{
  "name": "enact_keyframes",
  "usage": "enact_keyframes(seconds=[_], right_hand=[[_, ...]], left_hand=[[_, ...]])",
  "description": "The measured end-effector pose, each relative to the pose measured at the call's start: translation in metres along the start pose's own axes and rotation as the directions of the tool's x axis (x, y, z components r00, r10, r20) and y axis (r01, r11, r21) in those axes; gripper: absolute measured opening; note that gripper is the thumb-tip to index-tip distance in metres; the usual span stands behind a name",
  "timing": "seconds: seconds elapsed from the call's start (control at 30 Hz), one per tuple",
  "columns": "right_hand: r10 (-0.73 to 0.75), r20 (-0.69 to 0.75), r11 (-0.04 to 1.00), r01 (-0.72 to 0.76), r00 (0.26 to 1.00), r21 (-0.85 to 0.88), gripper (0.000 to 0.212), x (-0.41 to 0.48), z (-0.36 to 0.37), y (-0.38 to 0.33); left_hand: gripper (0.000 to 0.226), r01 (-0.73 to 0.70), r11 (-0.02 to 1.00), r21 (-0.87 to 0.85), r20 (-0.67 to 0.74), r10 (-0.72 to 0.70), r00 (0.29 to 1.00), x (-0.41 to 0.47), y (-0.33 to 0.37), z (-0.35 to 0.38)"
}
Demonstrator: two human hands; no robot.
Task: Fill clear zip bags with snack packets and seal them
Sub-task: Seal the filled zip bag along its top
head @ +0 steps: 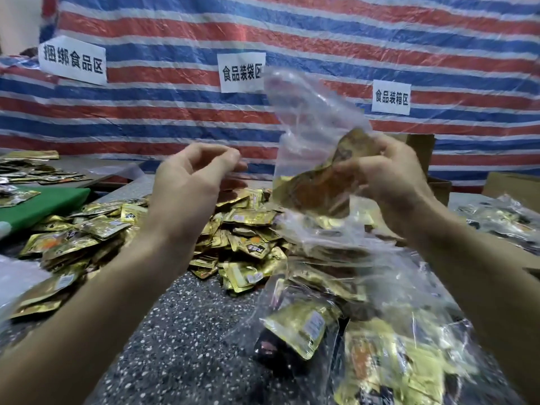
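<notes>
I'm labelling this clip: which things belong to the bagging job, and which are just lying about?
Job: clear zip bag, held packets, right hand, left hand, packet pile, filled bags.
Lying about: green board, cardboard boxes, paper signs.

Raised zip bag (304, 118) in motion blur

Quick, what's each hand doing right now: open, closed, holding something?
Left hand: fingers curled, nothing visible in them; cannot tell if it pinches clear film.
Right hand: grips the clear zip bag and a gold snack packet together.
</notes>
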State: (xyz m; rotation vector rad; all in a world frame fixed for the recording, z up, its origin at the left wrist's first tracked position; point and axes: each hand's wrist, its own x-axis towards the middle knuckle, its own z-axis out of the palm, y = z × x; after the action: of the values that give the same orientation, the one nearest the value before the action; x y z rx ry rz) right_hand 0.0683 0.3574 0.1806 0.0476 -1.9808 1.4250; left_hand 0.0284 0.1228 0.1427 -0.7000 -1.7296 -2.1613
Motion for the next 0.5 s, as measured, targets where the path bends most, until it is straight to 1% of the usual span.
enact_keyframes(seconds=[0.07,0.1,0.17,0.2,0.23,0.27,0.3,0.33,0.37,0.4,0.43,0.47,0.5], right_hand=[[-0.081,-0.138,0.997,0.078,0.987,-0.023,0.023,0.030,-0.006,-0.006],[-0.141,-0.225,0.989,0.130,0.964,-0.065,0.021,0.046,-0.008,-0.006],[-0.284,-0.382,0.951,0.206,0.880,-0.232,0.017,0.076,-0.007,-0.002],[-0.338,-0.424,0.923,0.207,0.840,-0.326,0.017,0.090,-0.006,0.006],[-0.363,-0.434,0.890,0.170,0.824,-0.422,0.017,0.104,-0.004,0.017],[-0.369,-0.412,0.843,0.113,0.833,-0.526,0.017,0.116,-0.003,0.033],[-0.343,-0.352,0.771,0.047,0.871,-0.636,0.019,0.124,-0.001,0.051],[-0.266,-0.272,0.692,-0.013,0.925,-0.722,0.022,0.129,0.000,0.071],[-0.136,-0.172,0.629,-0.050,0.976,-0.776,0.022,0.130,0.002,0.089],[0.028,-0.054,0.586,-0.060,0.998,-0.808,0.019,0.130,0.003,0.105],[0.177,0.053,0.558,-0.056,0.983,-0.828,0.013,0.127,0.005,0.118],[0.270,0.113,0.561,-0.061,0.956,-0.826,0.012,0.124,0.005,0.125],[0.318,0.131,0.584,-0.085,0.939,-0.807,0.017,0.123,0.005,0.124]], left_hand=[[0.009,0.035,0.999,0.026,0.006,-0.035,0.999,0.002,-0.008,-0.003],[0.009,0.046,0.998,0.053,0.018,-0.047,0.999,0.002,-0.012,-0.005],[0.009,0.066,0.990,0.121,0.053,-0.073,0.996,-0.001,-0.021,-0.007],[0.008,0.078,0.984,0.160,0.080,-0.091,0.993,-0.002,-0.025,-0.007],[0.008,0.088,0.975,0.206,0.119,-0.114,0.986,-0.004,-0.029,-0.007],[0.008,0.098,0.961,0.259,0.167,-0.144,0.975,-0.006,-0.032,-0.006],[0.007,0.106,0.944,0.312,0.220,-0.180,0.959,-0.009,-0.035,-0.006],[0.007,0.109,0.927,0.360,0.277,-0.217,0.936,-0.012,-0.037,-0.005],[0.007,0.104,0.912,0.396,0.323,-0.244,0.914,-0.015,-0.040,-0.004],[0.007,0.095,0.901,0.422,0.348,-0.258,0.901,-0.017,-0.042,-0.004],[0.007,0.085,0.892,0.444,0.356,-0.263,0.897,-0.018,-0.044,-0.004],[0.007,0.076,0.883,0.463,0.354,-0.262,0.898,-0.019,-0.045,-0.005],[0.007,0.073,0.875,0.478,0.345,-0.263,0.901,-0.020,-0.046,-0.006]])
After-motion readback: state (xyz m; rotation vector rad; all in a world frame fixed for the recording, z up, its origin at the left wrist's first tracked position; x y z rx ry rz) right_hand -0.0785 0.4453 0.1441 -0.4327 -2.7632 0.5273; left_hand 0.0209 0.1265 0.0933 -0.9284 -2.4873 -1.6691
